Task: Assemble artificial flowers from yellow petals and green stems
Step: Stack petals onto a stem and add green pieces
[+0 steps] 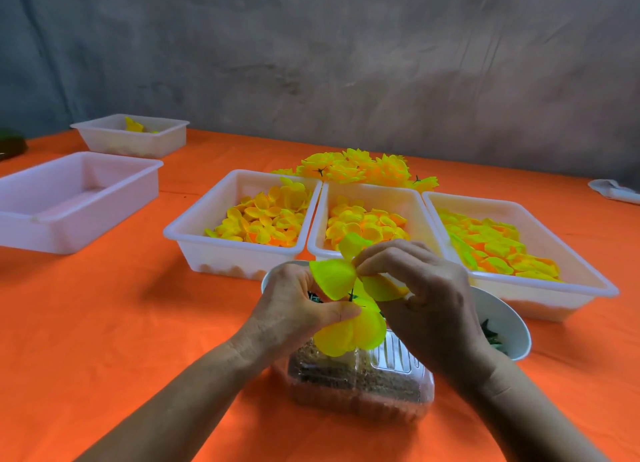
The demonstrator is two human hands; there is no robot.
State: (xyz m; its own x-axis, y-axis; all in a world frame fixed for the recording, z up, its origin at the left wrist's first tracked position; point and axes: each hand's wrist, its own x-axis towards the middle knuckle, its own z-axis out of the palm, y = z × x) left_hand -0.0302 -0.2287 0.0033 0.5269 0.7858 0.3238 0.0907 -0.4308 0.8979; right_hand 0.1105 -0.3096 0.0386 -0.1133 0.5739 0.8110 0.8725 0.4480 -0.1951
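Note:
Between both hands, above the table's near middle, sits a half-built flower of large yellow petals (337, 278) with a thin green stem (352, 294) poking through its centre. My left hand (291, 309) pinches the lower petals with thumb and fingers. My right hand (422, 288) pinches the petals at the top near the centre. Three white trays hold loose yellow petals: left (194, 231), middle (320, 219) and right (588, 274). Finished yellow flowers (356, 167) lie piled behind the trays.
Under my hands stands a clear plastic box (360, 385) of brown grains, flanked by a white bowl (509, 323) with green parts. An empty white tray (69, 198) and a further tray (135, 136) with a few petals sit at the left. The orange cloth (138, 323) covers the table.

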